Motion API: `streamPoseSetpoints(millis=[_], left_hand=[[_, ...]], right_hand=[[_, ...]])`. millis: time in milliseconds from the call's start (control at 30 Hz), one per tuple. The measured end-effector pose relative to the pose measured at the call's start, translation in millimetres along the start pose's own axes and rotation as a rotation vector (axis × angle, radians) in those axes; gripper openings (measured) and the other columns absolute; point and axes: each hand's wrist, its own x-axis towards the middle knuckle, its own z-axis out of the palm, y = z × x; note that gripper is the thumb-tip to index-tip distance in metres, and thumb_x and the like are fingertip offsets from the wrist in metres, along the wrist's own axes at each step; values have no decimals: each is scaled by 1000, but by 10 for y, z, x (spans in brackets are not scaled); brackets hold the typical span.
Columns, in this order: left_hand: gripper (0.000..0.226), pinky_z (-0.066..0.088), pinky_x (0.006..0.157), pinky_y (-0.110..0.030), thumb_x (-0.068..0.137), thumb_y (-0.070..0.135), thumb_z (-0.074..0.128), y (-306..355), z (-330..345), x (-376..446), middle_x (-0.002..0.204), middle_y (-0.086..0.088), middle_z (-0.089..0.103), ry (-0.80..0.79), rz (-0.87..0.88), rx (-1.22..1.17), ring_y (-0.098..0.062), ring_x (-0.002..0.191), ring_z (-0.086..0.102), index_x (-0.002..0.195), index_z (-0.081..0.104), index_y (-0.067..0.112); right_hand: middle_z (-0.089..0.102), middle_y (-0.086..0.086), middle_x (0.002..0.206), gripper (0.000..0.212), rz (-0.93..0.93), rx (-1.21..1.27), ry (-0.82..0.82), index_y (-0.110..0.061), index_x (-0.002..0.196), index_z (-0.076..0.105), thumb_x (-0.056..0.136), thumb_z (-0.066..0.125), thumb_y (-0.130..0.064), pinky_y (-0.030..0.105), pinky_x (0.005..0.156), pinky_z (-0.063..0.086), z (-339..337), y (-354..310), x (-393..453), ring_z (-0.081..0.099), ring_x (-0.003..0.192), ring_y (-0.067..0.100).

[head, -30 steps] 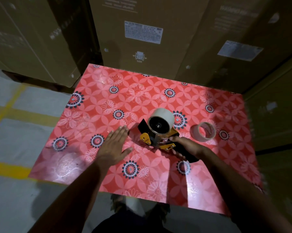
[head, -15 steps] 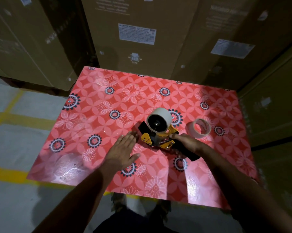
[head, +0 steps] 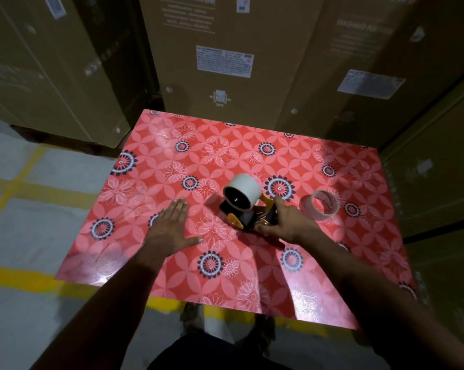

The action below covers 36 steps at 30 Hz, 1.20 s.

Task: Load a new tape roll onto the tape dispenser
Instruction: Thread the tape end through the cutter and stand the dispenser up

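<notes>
A black and yellow tape dispenser (head: 248, 217) lies on the red flowered table (head: 172, 161), with a white tape roll (head: 245, 189) sitting on its wheel at the far end. My right hand (head: 285, 222) is wrapped around the dispenser's handle, which the fingers hide. My left hand (head: 172, 225) rests flat on the table, fingers spread, a short way left of the dispenser and apart from it. A second, nearly used-up tape roll (head: 320, 205) lies flat just right of my right hand.
Tall cardboard cartons (head: 222, 60) stand tight against the table's far and right sides. Grey floor with yellow lines (head: 20, 188) lies to the left and below the near table edge.
The dispenser has been turned slightly under my right hand, whose grip has shifted further over the handle. My left hand stays flat on the table.
</notes>
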Motion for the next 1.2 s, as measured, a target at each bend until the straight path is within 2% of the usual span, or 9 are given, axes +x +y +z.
streamPoseSetpoints(millis=[167,267,400,600,700,800,867,967,1200], left_hand=[[129,-1,125,-44,73,96,28,-42,-38,-13,165,-11,-22,-16,14,-11,-26,154,-19,158,-17,10],[133,5,127,-46,68,97,28,-55,-71,-3,165,-9,-22,-57,0,9,-25,154,-18,158,-17,10],[131,6,127,-47,72,95,33,-13,-110,10,165,-10,-23,-86,-11,31,-26,153,-19,156,-19,9],[133,3,126,-45,68,96,31,-20,-87,0,165,-10,-22,-60,-6,-15,-26,154,-18,157,-18,10],[133,3,125,-45,68,95,34,-10,-79,19,166,-10,-21,-49,-1,-23,-26,154,-16,157,-17,10],[133,4,125,-45,71,94,40,-16,-80,26,166,-10,-21,-42,-10,-38,-26,154,-15,156,-17,10],[133,4,125,-45,71,93,42,-5,-77,21,166,-10,-20,-41,-17,-32,-26,155,-15,156,-17,9],[133,4,125,-45,71,91,45,17,-76,18,167,-10,-18,-31,-26,-37,-27,155,-13,157,-15,10],[131,6,126,-46,73,88,50,41,-111,19,167,-8,-19,-46,-40,-38,-27,155,-14,158,-15,11]], right_hand=[[62,-1,79,70,-112,-487,33,-19,121,32,83,61,-70,29,50,42,-54,-258,42,59,60,22],[54,-4,74,66,78,-481,126,-20,122,35,85,65,-65,25,45,37,-364,-254,320,56,58,16],[58,2,86,72,154,-531,108,-18,122,35,81,66,-68,29,54,37,-742,-47,383,56,73,24],[68,1,96,77,233,-20,247,-21,114,39,68,65,-78,40,66,59,-465,63,289,68,81,26],[68,2,80,62,308,400,253,-16,106,57,69,77,-63,37,51,54,-324,-8,199,69,63,25],[58,5,51,40,373,969,161,-14,81,68,79,75,-53,44,45,51,-76,-132,90,54,41,24],[51,7,49,42,426,1306,-8,-11,78,65,89,66,-52,28,39,42,79,-191,25,45,37,22],[49,5,56,53,444,1441,-113,-6,90,61,92,56,-60,23,42,39,246,-200,33,44,40,18],[47,6,58,53,487,1533,-78,-10,90,57,92,55,-62,24,44,37,361,-146,281,42,43,18]])
